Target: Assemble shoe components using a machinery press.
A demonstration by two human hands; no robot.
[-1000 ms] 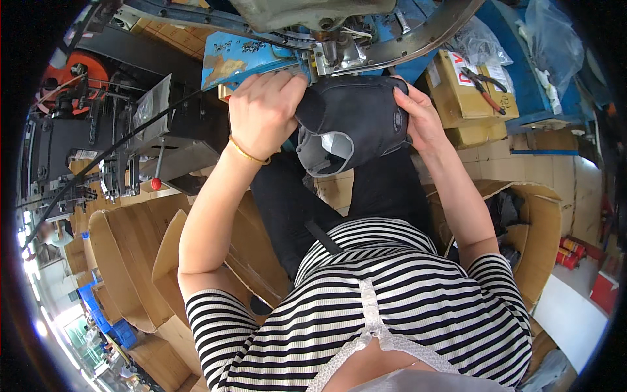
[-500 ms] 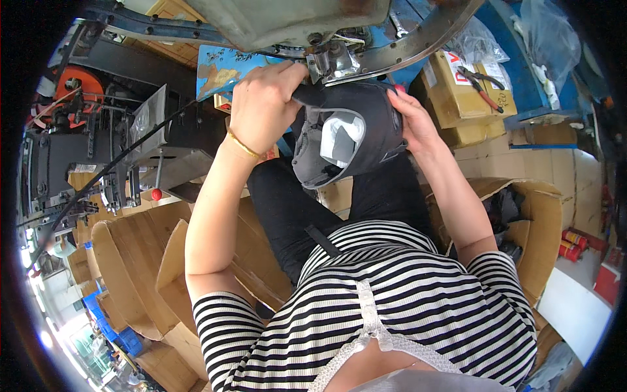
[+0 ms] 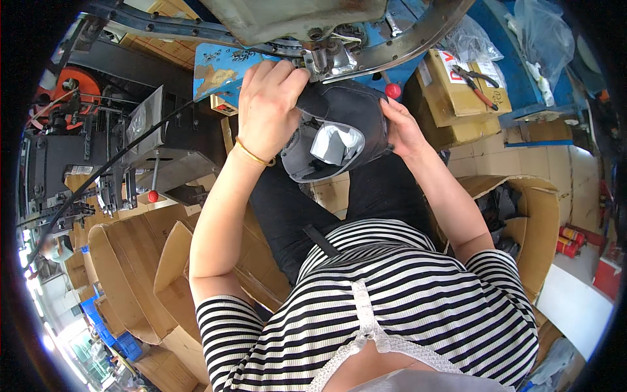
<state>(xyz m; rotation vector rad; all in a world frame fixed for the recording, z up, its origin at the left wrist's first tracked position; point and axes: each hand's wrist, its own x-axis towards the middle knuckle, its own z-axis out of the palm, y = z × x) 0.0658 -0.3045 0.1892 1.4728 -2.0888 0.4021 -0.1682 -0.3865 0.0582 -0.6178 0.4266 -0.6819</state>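
A black padded fabric piece, shaped like a shoe upper (image 3: 356, 108), hangs just under the metal working head (image 3: 330, 62) of a machine. Its rounded opening has grey edging, with pale shiny material showing inside. My left hand (image 3: 268, 108) is closed on the piece's upper left edge, close beside the metal head; the fingertips are partly hidden. On the other side, my right hand (image 3: 403, 129) grips the right edge, thumb and fingers around it. Whether the top edge sits inside the machine cannot be made out.
The machine's curved arm (image 3: 418, 46) spans the top. At right, pliers (image 3: 478, 85) lie on a carton (image 3: 457, 111), and a red knob (image 3: 392, 90) sticks out near my right hand. Open cardboard boxes (image 3: 134, 261) flank my legs. A red-tipped lever (image 3: 153, 196) stands at left.
The black piece has turned and tilted slightly under the machine head, its opening narrower to view. My left hand's fingers have shifted, and the red knob beside my right hand shows more.
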